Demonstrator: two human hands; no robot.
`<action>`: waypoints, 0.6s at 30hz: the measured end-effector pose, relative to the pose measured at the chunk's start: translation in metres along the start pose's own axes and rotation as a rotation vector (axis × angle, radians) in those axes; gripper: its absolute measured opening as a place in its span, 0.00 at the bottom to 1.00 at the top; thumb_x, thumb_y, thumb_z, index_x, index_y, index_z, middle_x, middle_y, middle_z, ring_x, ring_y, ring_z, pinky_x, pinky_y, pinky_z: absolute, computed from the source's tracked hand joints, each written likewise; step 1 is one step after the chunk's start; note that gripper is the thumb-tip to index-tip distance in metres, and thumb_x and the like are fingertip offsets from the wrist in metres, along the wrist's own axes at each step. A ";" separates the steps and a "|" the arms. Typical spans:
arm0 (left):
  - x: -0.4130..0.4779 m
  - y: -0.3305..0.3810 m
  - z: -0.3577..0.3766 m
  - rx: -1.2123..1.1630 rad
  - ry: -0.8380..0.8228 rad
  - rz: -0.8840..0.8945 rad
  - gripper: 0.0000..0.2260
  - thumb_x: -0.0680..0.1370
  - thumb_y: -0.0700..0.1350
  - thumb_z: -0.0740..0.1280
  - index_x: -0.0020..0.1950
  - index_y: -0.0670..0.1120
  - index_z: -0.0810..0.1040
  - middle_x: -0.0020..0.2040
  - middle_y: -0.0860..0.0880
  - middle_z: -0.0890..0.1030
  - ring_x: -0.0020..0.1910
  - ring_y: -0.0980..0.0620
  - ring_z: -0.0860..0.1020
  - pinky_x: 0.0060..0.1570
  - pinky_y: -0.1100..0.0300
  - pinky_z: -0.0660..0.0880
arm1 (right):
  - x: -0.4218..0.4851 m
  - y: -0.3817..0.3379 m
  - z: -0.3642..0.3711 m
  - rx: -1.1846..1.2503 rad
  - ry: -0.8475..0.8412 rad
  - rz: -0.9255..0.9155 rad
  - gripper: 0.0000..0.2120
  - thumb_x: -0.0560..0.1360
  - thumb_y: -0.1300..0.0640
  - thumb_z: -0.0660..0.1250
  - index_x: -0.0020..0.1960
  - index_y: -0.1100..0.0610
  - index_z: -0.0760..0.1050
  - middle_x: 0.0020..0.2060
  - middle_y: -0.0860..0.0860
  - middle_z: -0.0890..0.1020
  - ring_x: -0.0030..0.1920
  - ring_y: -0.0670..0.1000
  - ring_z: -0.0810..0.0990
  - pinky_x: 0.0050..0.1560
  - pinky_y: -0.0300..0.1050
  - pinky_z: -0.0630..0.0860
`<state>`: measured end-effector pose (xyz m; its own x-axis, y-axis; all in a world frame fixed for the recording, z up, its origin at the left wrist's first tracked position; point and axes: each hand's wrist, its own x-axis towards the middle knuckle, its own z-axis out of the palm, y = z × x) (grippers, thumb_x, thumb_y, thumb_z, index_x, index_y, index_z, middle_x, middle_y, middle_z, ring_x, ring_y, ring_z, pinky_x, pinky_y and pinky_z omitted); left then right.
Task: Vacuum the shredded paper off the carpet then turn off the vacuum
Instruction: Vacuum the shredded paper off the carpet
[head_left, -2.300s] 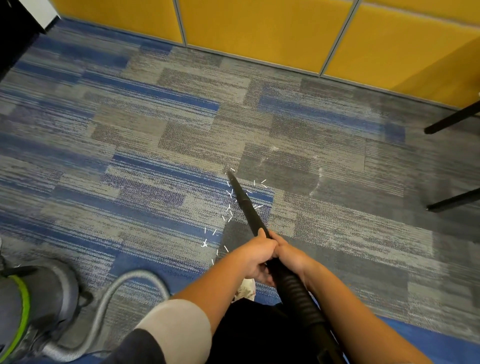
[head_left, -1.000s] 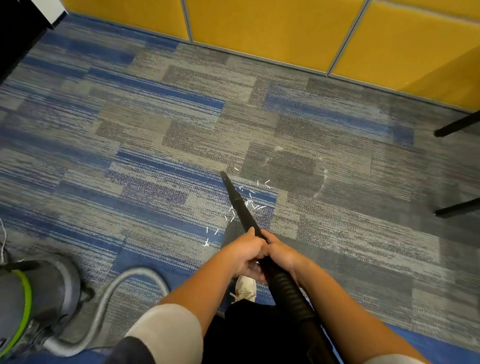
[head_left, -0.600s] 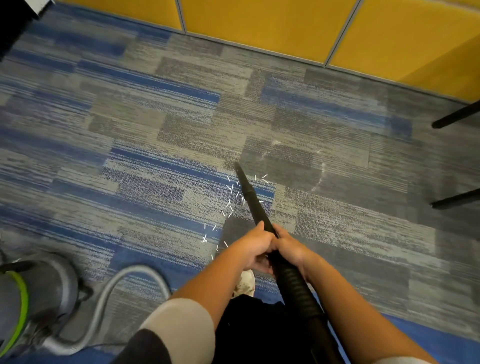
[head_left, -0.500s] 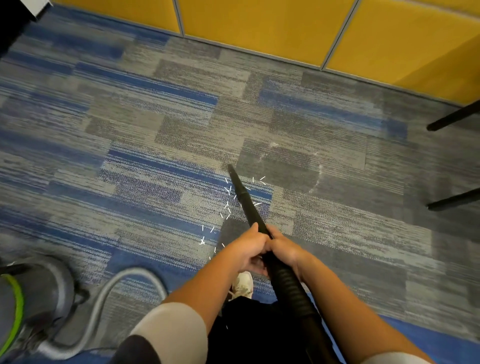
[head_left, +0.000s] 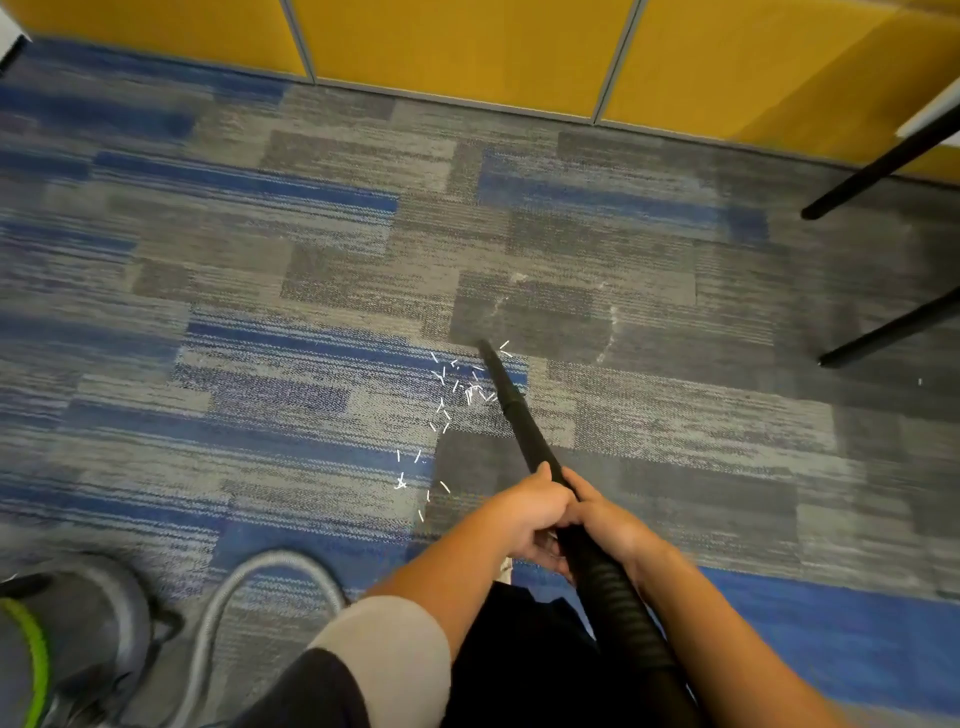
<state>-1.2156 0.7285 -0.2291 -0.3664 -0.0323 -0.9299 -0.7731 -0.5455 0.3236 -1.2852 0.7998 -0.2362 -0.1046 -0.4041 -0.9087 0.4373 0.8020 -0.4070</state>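
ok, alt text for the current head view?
The left hand and right hand grip a black vacuum wand, its tip pointed down at white paper shreds scattered on grey-and-blue carpet. A grey canister vacuum and its hose sit at lower left; yellow wall panels run along the top.

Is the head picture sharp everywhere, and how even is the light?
In the head view, the white shredded paper strips and black vacuum wand at the centre are sharp. The blue-grey carpet smears toward the left edge. The seams of the yellow wall panels tilt inward, a wide-angle effect, and a shadow darkens the right panel.
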 end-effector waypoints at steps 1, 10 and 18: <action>0.000 -0.001 0.004 0.019 -0.009 -0.004 0.30 0.80 0.41 0.52 0.78 0.55 0.41 0.43 0.42 0.73 0.30 0.50 0.73 0.21 0.58 0.76 | -0.003 0.004 -0.002 0.020 0.012 -0.005 0.36 0.73 0.72 0.55 0.76 0.47 0.54 0.35 0.59 0.78 0.25 0.52 0.75 0.22 0.39 0.71; 0.001 -0.007 0.019 0.085 -0.039 0.003 0.30 0.80 0.41 0.53 0.78 0.55 0.43 0.45 0.43 0.74 0.31 0.50 0.75 0.29 0.55 0.78 | -0.015 0.020 -0.010 0.053 0.042 -0.012 0.35 0.75 0.71 0.54 0.76 0.47 0.52 0.29 0.59 0.79 0.24 0.53 0.75 0.24 0.41 0.72; -0.010 -0.011 0.019 0.054 -0.036 0.014 0.32 0.80 0.38 0.53 0.78 0.55 0.40 0.44 0.44 0.74 0.32 0.49 0.75 0.36 0.51 0.78 | -0.014 0.025 -0.008 -0.003 0.036 0.002 0.36 0.74 0.69 0.55 0.77 0.46 0.51 0.42 0.59 0.77 0.26 0.51 0.77 0.22 0.39 0.72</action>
<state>-1.2128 0.7511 -0.2199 -0.3951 -0.0090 -0.9186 -0.7941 -0.4994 0.3464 -1.2798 0.8293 -0.2346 -0.1361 -0.3867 -0.9121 0.4351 0.8038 -0.4057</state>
